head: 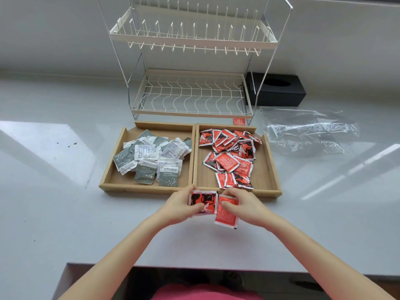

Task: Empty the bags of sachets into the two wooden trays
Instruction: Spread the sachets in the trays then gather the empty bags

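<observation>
Two wooden trays stand side by side on the counter. The left tray (pixel 112 178) holds several grey and white sachets (pixel 149 156). The right tray (pixel 268 169) holds several red sachets (pixel 233 156). Just in front of the trays, my left hand (pixel 179 206) grips a red and black sachet (pixel 205 199). My right hand (pixel 246 205) holds a plain red sachet (pixel 226 216) that hangs toward the counter. The two hands are close together, sachets almost touching. An empty clear plastic bag (pixel 311 133) lies right of the trays.
A white two-tier wire dish rack (pixel 192 92) stands right behind the trays. One stray red sachet (pixel 239 121) lies under its front edge. A black tissue box (pixel 279 89) sits at the back right. The counter edge (pixel 194 269) runs below my forearms.
</observation>
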The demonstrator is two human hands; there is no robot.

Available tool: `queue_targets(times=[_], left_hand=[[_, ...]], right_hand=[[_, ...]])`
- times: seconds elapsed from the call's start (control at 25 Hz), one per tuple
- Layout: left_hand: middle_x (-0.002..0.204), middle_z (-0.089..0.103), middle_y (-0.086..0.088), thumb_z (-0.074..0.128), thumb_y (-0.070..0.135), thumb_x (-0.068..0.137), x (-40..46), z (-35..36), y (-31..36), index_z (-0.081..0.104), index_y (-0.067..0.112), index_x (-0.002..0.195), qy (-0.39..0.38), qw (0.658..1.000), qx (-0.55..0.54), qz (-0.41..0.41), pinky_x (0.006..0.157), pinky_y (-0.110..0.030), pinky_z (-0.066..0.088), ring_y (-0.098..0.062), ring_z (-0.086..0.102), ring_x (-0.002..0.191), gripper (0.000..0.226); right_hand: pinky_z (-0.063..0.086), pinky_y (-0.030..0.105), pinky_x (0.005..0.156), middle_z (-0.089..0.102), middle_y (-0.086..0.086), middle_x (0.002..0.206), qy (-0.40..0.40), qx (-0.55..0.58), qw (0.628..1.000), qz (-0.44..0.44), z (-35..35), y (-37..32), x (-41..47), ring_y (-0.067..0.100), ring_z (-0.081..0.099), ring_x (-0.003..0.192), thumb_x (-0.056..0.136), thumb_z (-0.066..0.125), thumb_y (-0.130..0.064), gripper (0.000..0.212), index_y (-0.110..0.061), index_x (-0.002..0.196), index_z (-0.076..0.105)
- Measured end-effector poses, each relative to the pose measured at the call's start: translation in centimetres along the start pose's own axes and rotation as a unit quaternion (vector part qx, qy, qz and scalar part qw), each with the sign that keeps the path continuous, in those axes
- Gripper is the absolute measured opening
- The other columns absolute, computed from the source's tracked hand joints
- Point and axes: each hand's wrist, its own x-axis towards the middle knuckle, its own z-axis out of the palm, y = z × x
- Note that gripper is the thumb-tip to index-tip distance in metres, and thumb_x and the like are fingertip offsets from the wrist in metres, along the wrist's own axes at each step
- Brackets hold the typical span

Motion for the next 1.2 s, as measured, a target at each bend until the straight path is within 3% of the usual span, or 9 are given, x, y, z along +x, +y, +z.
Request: queue_targets(times=[0.16,0.28,0.4,0.6,0.8,0.92,1.04,1.12,1.2], left_hand=[[0.08,0.058,-0.002,0.052,0.01,0.084,1.4,-1.7,2.5,0.046,0.022,0.079,0.039,0.997,-0.064,0.011,0.06,-0.019,0.047,-0.017,0.054,0.073,0.015],[0.078,0.054,0.0,0.048,0.012,0.086,3.5,-2.7,3.9,0.047,0.015,0.087,0.091,0.995,-0.041,0.005,0.065,-0.028,0.04,-0.021,0.05,0.079,0.004],[0.091,0.057,-0.007,0.049,0.013,0.086,5.9,-3.0,4.6,0.047,0.015,0.089,0.118,0.992,-0.042,-0.009,0.075,-0.034,0.044,-0.024,0.054,0.085,0.004],[0.106,0.063,-0.013,0.049,0.013,0.087,8.9,-2.3,6.0,0.053,0.008,0.108,0.127,0.992,0.025,-0.015,0.074,-0.025,0.036,-0.018,0.05,0.086,0.022],[0.113,0.06,-0.011,0.048,0.016,0.089,11.3,-2.0,6.6,0.046,0.009,0.12,0.104,0.991,0.078,-0.038,0.073,-0.025,0.036,-0.017,0.049,0.086,0.032],[0.116,0.06,-0.013,0.049,0.014,0.087,12.3,-1.7,6.3,0.047,0.008,0.12,0.082,0.988,0.129,-0.032,0.073,-0.026,0.038,-0.018,0.05,0.085,0.033],[0.124,0.056,-0.012,0.05,0.014,0.086,12.8,-1.3,5.8,0.048,0.007,0.123,0.074,0.979,0.192,-0.01,0.086,-0.028,0.039,-0.022,0.051,0.105,0.038],[0.131,0.05,-0.013,0.049,0.017,0.086,13.0,-1.0,5.5,0.044,0.007,0.127,0.071,0.971,0.228,-0.004,0.1,-0.033,0.035,-0.026,0.043,0.122,0.043],[0.134,0.045,-0.011,0.048,0.02,0.087,13.1,-1.1,5.7,0.042,0.009,0.13,0.076,0.966,0.246,-0.003,0.104,-0.036,0.031,-0.026,0.036,0.127,0.044]], right_hand=[[0.045,0.016,0.051,0.054,-0.006,0.073,0.021,0.109,0.994,-0.004,-3.0,-1.1,0.5,0.007,0.052,0.065,0.09,0.047,-0.012,0.018,-0.024,0.077,0.053],[0.044,0.012,0.043,0.058,-0.003,0.074,0.075,0.162,0.984,0.003,-5.2,-1.1,1.6,0.001,0.057,0.057,0.091,0.047,-0.011,0.02,-0.024,0.077,0.052],[0.052,0.015,0.047,0.061,0.006,0.088,0.128,0.226,0.965,0.036,-6.9,-0.4,2.9,0.008,0.062,0.069,0.091,0.047,-0.011,0.008,-0.016,0.089,0.053],[0.057,0.021,0.054,0.06,0.01,0.098,0.128,0.254,0.956,0.078,-8.6,1.1,5.1,0.011,0.063,0.074,0.092,0.045,-0.007,0.014,-0.011,0.104,0.051],[0.058,0.033,0.069,0.061,0.009,0.099,0.125,0.197,0.968,0.088,-9.7,2.1,7.6,0.019,0.063,0.084,0.091,0.047,-0.009,0.014,-0.014,0.104,0.05],[0.055,0.038,0.081,0.062,0.007,0.107,0.115,0.046,0.991,0.058,-9.6,2.6,8.4,0.021,0.061,0.095,0.089,0.049,-0.01,0.028,-0.011,0.117,0.051],[0.045,0.038,0.097,0.056,0.007,0.129,0.109,-0.066,0.991,0.04,-9.2,3.0,8.9,0.023,0.053,0.116,0.088,0.051,-0.013,0.038,-0.013,0.126,0.047],[0.045,0.04,0.098,0.053,0.007,0.13,0.112,-0.088,0.989,0.04,-9.1,3.3,9.1,0.023,0.051,0.119,0.087,0.051,-0.015,0.039,-0.016,0.126,0.046],[0.046,0.041,0.095,0.052,0.005,0.126,0.121,-0.12,0.984,0.043,-9.3,3.3,9.3,0.023,0.042,0.126,0.088,0.05,-0.019,0.035,-0.018,0.123,0.047]])
